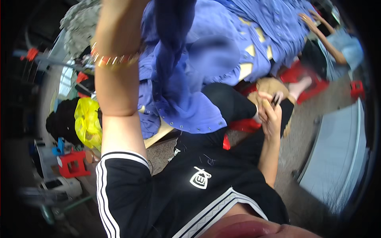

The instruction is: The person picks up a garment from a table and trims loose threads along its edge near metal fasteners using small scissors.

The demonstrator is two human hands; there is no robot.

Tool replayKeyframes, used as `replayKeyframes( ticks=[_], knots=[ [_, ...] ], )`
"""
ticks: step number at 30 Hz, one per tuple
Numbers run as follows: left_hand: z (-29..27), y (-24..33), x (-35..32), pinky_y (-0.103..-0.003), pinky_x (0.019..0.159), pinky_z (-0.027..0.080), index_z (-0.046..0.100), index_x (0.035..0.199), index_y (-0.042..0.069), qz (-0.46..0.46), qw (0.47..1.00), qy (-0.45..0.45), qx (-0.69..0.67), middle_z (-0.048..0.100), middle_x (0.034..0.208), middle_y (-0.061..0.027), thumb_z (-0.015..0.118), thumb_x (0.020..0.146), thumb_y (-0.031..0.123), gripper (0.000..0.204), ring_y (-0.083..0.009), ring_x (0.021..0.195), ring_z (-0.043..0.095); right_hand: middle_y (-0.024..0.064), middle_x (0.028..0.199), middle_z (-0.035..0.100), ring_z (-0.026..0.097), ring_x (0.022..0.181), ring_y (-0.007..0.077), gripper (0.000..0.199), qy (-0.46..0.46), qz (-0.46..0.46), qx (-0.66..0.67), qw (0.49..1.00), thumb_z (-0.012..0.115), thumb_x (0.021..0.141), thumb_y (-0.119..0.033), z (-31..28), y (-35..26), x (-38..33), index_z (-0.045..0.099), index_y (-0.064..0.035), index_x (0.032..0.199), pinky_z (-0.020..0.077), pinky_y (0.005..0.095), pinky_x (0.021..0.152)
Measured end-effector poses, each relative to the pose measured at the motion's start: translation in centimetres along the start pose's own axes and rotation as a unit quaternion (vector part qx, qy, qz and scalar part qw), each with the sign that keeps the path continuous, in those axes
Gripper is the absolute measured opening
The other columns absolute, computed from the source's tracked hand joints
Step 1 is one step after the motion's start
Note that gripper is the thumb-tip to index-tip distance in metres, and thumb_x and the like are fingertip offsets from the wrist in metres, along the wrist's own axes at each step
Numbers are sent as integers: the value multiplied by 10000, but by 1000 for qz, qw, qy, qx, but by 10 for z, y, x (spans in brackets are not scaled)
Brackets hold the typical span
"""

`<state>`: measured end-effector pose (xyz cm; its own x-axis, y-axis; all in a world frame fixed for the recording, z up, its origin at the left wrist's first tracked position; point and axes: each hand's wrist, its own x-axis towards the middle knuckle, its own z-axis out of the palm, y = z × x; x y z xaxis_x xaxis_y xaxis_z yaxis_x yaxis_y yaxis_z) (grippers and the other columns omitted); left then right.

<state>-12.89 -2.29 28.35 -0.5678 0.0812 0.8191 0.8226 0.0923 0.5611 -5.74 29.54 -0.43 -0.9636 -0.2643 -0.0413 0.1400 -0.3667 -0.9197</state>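
Note:
My left arm (121, 87), with red and gold bangles (115, 59), reaches up past the top edge. The fingers of my left hand are out of sight. Beside that arm a blue-violet button-up garment (186, 107) hangs down, its lower edge with a row of small buttons or snaps spread near my lap. My right hand (271, 117) is closed round small dark thread snips (275, 99), mostly hidden by the fingers, above my knee. It is apart from the garment.
A heap of similar blue-violet garments (274, 31) covers a pale wooden surface (158, 134). Another person's hand (308, 23) touches its far right. To the left are a yellow plastic bag (88, 123) and a red stool (74, 164); a grey-white panel (333, 146) stands right.

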Motion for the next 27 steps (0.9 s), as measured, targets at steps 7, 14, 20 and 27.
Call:
replayKeyframes(
  ticks=[7, 14, 20, 27],
  knots=[
    [53, 16, -164, -355, 859, 527, 634, 1216, -21, -247, 909, -307, 132, 669, 1132, -159, 578, 877, 103, 366, -274, 954, 693, 134, 910, 700, 408, 475, 17, 387, -65, 36, -4, 997, 512, 1027, -191, 2, 8, -2, 555, 74, 1305, 290, 153, 466],
    [36, 29, -183, -374, 848, 543, 525, 1385, -5, -329, 732, -595, -54, 665, 1216, -184, 680, 916, 219, 542, -291, 1007, 696, 31, 839, 667, 380, 514, -16, 278, -110, 66, -47, 991, 577, 992, -188, -3, 27, -21, 673, -28, 1198, 278, 152, 483],
    [36, -56, -178, -283, 788, 476, 681, 1111, 8, -209, 880, -335, 263, 682, 993, -111, 627, 933, 93, 204, -183, 874, 638, 12, 802, 657, 552, 638, 13, 254, -104, 87, -117, 984, 654, 940, -187, 23, 37, -34, 685, -9, 1119, 396, 161, 559],
    [20, -84, -185, -255, 933, 433, 664, 1135, -15, -210, 801, -478, 294, 664, 1103, -83, 594, 969, 108, 218, -157, 1044, 605, -54, 769, 550, 393, 606, -18, 145, -174, 54, -161, 970, 760, 839, -50, 59, 55, -39, 672, -17, 949, 304, 170, 536]
  ],
)
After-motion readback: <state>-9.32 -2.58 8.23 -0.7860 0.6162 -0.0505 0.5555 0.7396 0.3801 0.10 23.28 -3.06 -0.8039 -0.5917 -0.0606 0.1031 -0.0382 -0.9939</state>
